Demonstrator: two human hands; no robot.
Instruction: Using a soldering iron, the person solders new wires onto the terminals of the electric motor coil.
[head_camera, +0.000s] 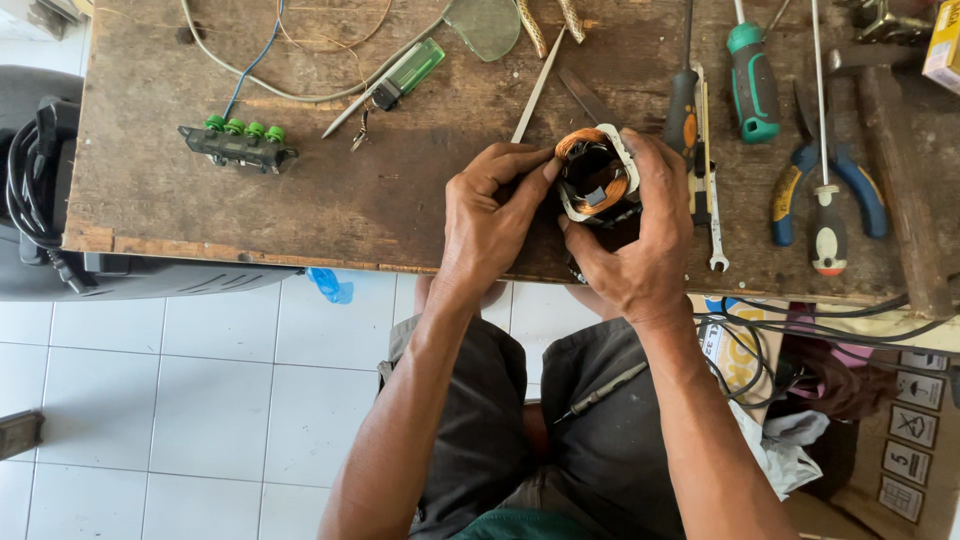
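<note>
A person sits at a worn wooden workbench (250, 200) over a white tiled floor (200, 400), both hands meeting at the bench's near edge. The right hand (640, 240) wraps its fingers closed around a small motor stator (597, 175), a steel core with copper windings and pale insulation, holding it upright just above the bench edge. The left hand (490, 215) is pinched shut on a thin metal rod (537, 88), whose handle end slants away across the bench and whose tip is hidden at the stator's rim. Beyond lie blue-handled pliers (828, 185), a teal-handled screwdriver (752, 80), a black one (683, 105), a green-buttoned switch block (240, 142) and a green lighter (405, 72). The step in hand appears to be picking at the windings; the next move likely calls for a steady right-hand hold and light, careful pressure so the wire is not nicked
</note>
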